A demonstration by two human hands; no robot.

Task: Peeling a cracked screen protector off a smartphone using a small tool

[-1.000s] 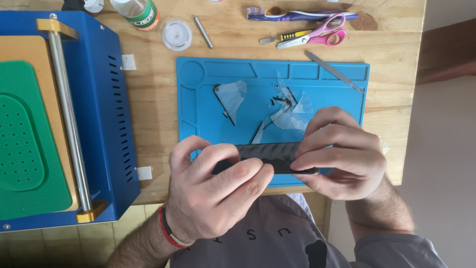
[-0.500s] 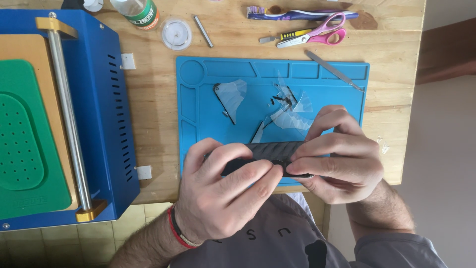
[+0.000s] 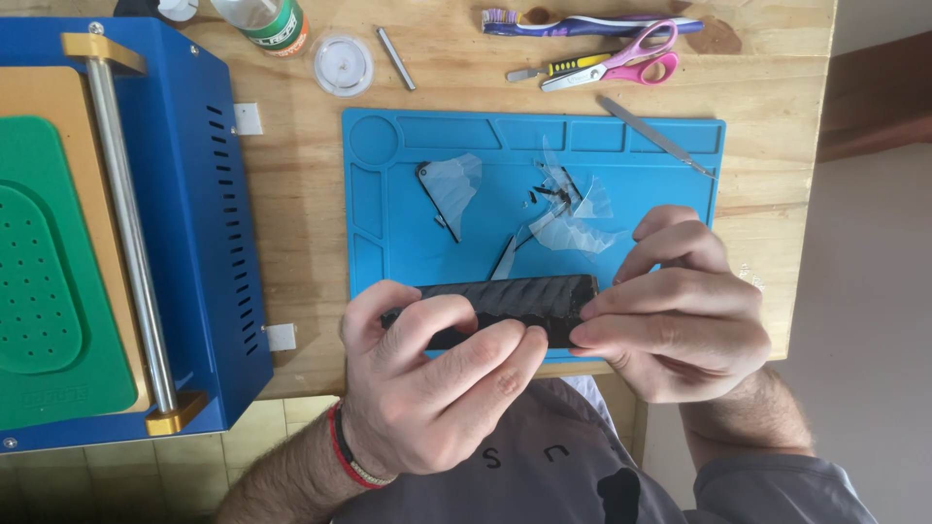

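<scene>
A small repair workbench: wooden table (image 3: 291, 204) carrying a blue silicone work mat (image 3: 388, 194), blue benchtop machine (image 3: 194, 223), scissors (image 3: 621, 66) and tweezers (image 3: 650, 136).

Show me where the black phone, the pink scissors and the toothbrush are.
black phone (image 3: 529, 299), head view, on its ridged dark middle between the hands.
pink scissors (image 3: 633, 58), head view, on the handle loops.
toothbrush (image 3: 592, 23), head view, on the purple handle.

Wooden table (image 3: 301, 223), blue mat (image 3: 388, 194), blue machine (image 3: 194, 243), scissors (image 3: 621, 66), toothbrush (image 3: 582, 21)
</scene>
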